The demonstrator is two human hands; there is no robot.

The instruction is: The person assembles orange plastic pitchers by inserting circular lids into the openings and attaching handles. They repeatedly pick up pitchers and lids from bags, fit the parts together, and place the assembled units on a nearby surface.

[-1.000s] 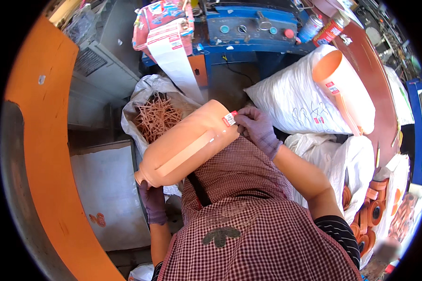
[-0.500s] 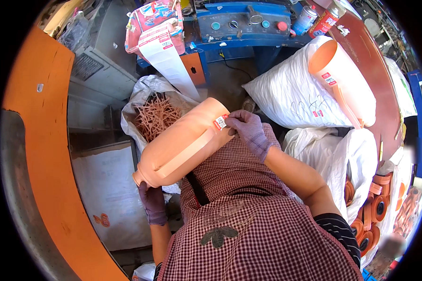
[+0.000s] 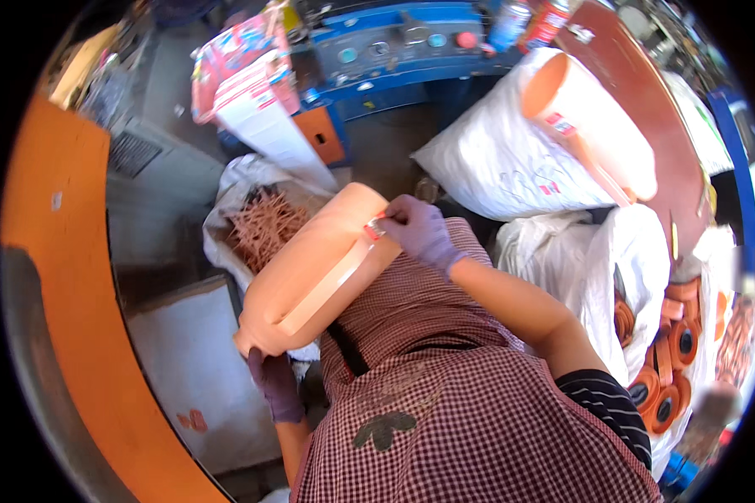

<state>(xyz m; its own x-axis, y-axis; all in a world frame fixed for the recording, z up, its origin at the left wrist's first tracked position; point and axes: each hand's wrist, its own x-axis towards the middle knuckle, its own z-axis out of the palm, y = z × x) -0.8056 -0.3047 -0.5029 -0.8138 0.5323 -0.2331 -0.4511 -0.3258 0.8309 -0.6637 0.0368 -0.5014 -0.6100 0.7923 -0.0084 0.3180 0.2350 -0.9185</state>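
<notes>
A peach plastic flask shell [image 3: 315, 272] with a long side handle lies slantwise in front of my apron, its open end up and to the right. My left hand [image 3: 277, 386], in a purple glove, grips the narrow neck from below. A small red and white sticker [image 3: 374, 227] sits near the open rim, above the handle. The gloved fingers of my right hand [image 3: 424, 233] pinch at the sticker's edge against the shell; the fingertips partly cover it.
A sack of peach plastic scraps [image 3: 264, 226] stands behind the shell. A sticker strip [image 3: 273, 138] hangs from a pink box [image 3: 239, 63]. Another shell [image 3: 596, 126] rests on a stuffed white sack [image 3: 478, 142]. Orange rings [image 3: 667, 390] fill a bag at right. An orange panel [image 3: 75, 277] borders the left.
The view has shifted, so the background sits differently. The shell has turned slightly, and my right fingers have moved further over the sticker. My left hand keeps its hold on the neck.
</notes>
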